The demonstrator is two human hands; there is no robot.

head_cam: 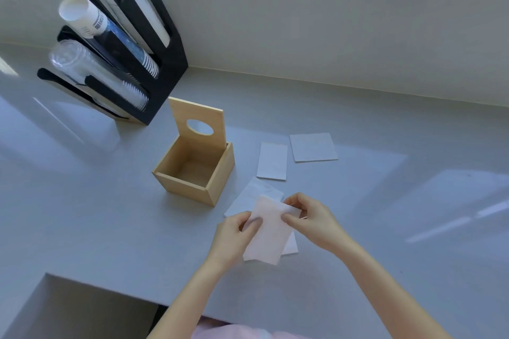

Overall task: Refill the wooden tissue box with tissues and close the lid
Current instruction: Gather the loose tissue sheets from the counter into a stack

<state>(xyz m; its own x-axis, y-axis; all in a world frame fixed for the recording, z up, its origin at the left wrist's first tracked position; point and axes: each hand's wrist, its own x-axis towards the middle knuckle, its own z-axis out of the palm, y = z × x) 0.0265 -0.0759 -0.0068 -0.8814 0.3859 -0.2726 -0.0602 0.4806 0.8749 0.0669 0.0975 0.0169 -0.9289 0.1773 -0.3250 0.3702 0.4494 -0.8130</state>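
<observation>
A wooden tissue box (190, 187) stands on the grey counter with nothing inside. Its lid (197, 118), with an oval hole, stands upright at the back. Just right of and in front of the box, both hands hold one white tissue (271, 231) above the counter. My left hand (234, 237) pinches its left edge and my right hand (311, 220) pinches its upper right corner. Another tissue (248, 199) lies under them beside the box. Two more tissues (272, 161) (313, 147) lie flat to the right of the box.
A black cup holder (162, 74) with stacks of paper and clear plastic cups stands at the back left, close behind the box. A pale wall (330, 22) runs along the counter's far edge. The counter's front edge (110, 287) has a step at lower left.
</observation>
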